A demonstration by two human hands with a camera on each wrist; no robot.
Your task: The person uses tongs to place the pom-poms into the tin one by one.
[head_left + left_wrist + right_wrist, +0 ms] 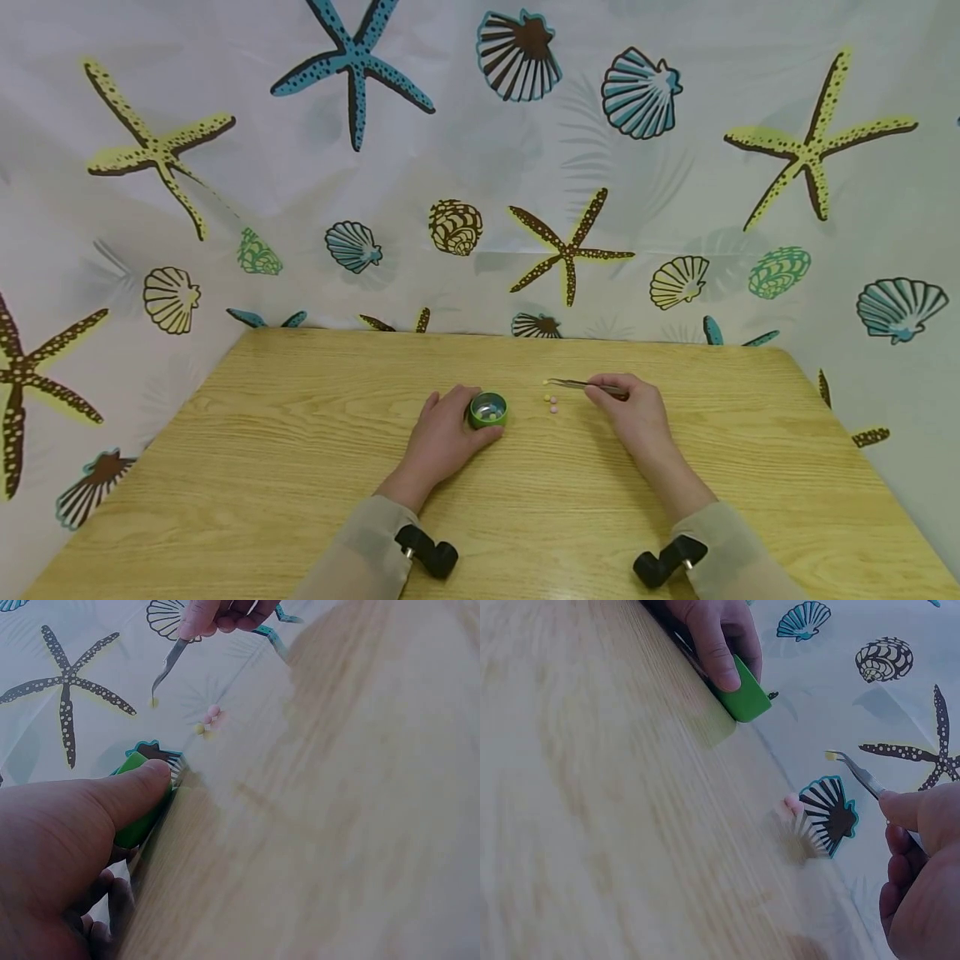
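Observation:
My left hand curls round a small round green cup on the table, thumb along its near side. The cup's inside is shiny metal, and a small yellow bead shows in it. To the right, my right hand pinches metal tweezers pointing left, with bent, fine tips. At those tips sits another yellow bead, held in the right wrist view. Between cup and right hand lie a loose yellow bead and two pink beads, one nearer than the other.
Both hands work over a wood-grain table. A white cloth printed with starfish and shells hangs along the back and both sides. Each sleeved wrist carries a black camera mount, one at the left and one at the right.

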